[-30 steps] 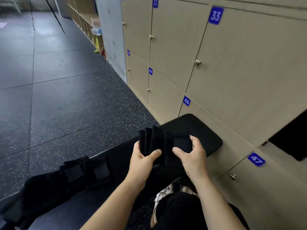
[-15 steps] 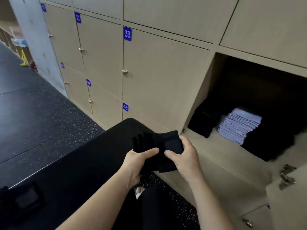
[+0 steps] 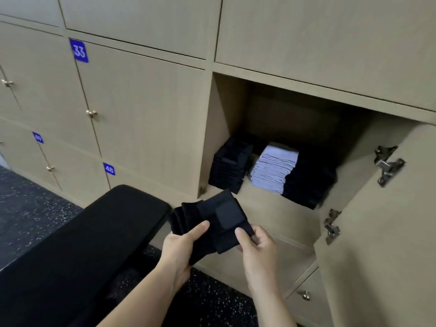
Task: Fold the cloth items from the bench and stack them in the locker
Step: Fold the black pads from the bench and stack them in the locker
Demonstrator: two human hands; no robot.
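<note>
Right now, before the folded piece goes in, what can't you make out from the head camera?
Head view only:
- Bench: cut off by the left and bottom edges, so remaining cloths are unseen.
- Dark pile right of the pale stack: merges with shadow; its height is unclear.
- Locker back: too dark.
- Most fingers of left hand and right hand: hidden beneath the black cloth.

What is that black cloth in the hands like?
The black cloth is folded into a thick bundle, its layers fanned at the left edge, with a squarish patch on top. It looks soft and matte. The left hand and right hand grip it in the air, thumbs on top, in front of the open locker.
</note>
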